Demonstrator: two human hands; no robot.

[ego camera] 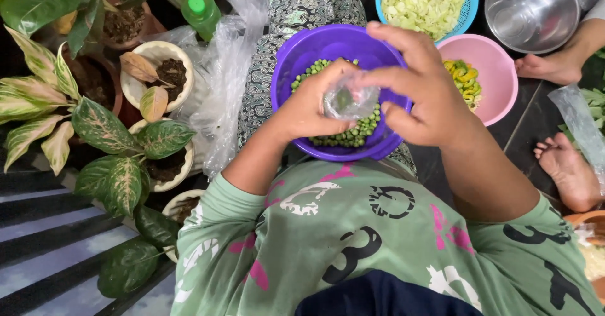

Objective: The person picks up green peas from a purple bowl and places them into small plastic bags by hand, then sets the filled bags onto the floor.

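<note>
Sitting on a dark tiled floor [535,111], you have a round purple plastic bowl [315,48] resting on your lap, over a green-and-white patterned cloth [302,4] that covers your legs. The bowl holds cut green bean pieces [353,136]. Both of your hands meet above it: your left hand [312,105] and your right hand [419,92] are each closed on a small clear plastic bag [350,98], pinched between the fingers of both, with something green showing dimly through the film. The bag hangs just over the beans, inside the rim of the bowl.

Beyond your right hand, a pink plastic bowl [495,67] stands on the floor touching the purple one, with yellow and green cut vegetables in it. Farther off sits a blue plastic colander [469,1] full of pale shredded cabbage, and beside that a shiny steel bowl [532,10]. Another person's bare feet [570,171] rest on the tiles at your right, near a flat clear bag of green stalks [589,111].

At your left, crumpled clear plastic sheeting [220,70] lies against the cloth, with a green-capped bottle [201,13] behind it. White pots of variegated leafy plants [107,133] crowd that side, and grey steps [44,240] run along the lower left corner
</note>
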